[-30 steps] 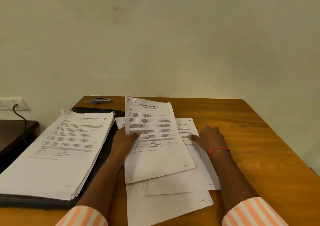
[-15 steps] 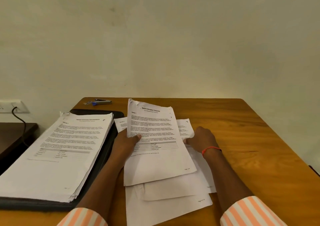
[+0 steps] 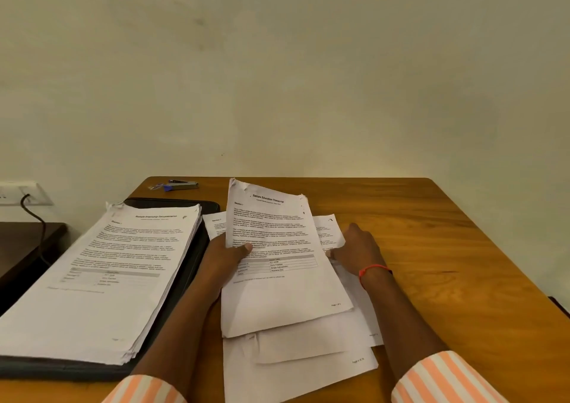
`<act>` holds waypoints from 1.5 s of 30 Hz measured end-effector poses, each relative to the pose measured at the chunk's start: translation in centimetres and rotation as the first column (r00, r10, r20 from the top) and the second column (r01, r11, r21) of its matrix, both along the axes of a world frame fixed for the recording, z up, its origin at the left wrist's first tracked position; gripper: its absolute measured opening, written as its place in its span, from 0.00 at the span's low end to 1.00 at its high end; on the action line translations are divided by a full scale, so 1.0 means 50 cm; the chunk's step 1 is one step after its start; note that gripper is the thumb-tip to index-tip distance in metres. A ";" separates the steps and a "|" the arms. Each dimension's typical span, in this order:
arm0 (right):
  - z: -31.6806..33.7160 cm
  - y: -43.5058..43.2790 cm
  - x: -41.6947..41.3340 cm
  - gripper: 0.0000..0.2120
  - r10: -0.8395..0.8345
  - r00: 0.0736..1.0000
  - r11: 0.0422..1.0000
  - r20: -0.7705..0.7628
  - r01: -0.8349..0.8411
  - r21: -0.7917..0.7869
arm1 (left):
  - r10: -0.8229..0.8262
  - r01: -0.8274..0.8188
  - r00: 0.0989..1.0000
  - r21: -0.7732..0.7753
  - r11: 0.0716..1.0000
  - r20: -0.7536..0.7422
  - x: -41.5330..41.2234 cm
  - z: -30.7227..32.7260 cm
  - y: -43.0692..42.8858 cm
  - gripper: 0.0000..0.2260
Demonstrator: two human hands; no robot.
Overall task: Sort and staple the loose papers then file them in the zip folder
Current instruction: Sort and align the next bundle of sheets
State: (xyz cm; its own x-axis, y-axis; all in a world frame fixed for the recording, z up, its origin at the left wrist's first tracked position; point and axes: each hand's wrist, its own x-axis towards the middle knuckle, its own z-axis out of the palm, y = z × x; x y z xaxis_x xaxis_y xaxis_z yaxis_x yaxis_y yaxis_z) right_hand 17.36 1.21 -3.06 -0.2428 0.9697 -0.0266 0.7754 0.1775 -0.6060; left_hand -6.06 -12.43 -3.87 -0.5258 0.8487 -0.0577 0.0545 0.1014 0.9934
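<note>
I judge I am mid-sort: my left fingers point(image 3: 243, 248) pinch the transcript pages point(image 3: 277, 279), thumb on top, my right fingers point(image 3: 351, 233) pinch a loose sheet point(image 3: 327, 233) just beside them, and next I must square the set before reaching the stapler point(image 3: 182, 184) beyond my left fingers.

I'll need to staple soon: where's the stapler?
In the head view, the stapler lies at the table's far left corner, just beyond the black zip folder.
</note>
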 end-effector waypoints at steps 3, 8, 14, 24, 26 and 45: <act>-0.003 0.016 0.009 0.22 0.027 0.997 0.999 -0.071 -0.029 -0.039 | 0.031 -0.032 0.999 0.048 0.998 0.023 0.004 -0.003 0.002 0.11; 0.004 0.008 0.022 0.06 0.009 0.935 0.991 -0.353 -0.056 -0.124 | 0.041 -0.058 0.992 0.144 0.988 0.117 -0.006 -0.002 0.002 0.12; 0.006 0.022 0.033 0.07 -0.024 0.812 0.960 -0.583 -0.144 -0.239 | 0.046 -0.083 0.978 0.178 0.981 0.204 -0.015 -0.001 0.001 0.13; -0.029 0.060 0.035 0.05 -0.245 0.583 0.961 -0.774 0.250 -0.117 | -0.180 0.181 0.983 -0.052 0.982 0.023 -0.010 -0.005 -0.005 0.12; -0.028 0.061 0.033 0.05 -0.249 0.566 0.958 -0.786 0.260 -0.116 | -0.178 0.178 0.984 -0.064 0.982 0.010 -0.011 -0.004 -0.004 0.12; -0.022 0.050 0.022 0.04 -0.203 0.532 0.973 -0.822 0.205 -0.107 | -0.193 0.193 0.981 0.015 0.981 -0.021 -0.002 -0.002 -0.003 0.12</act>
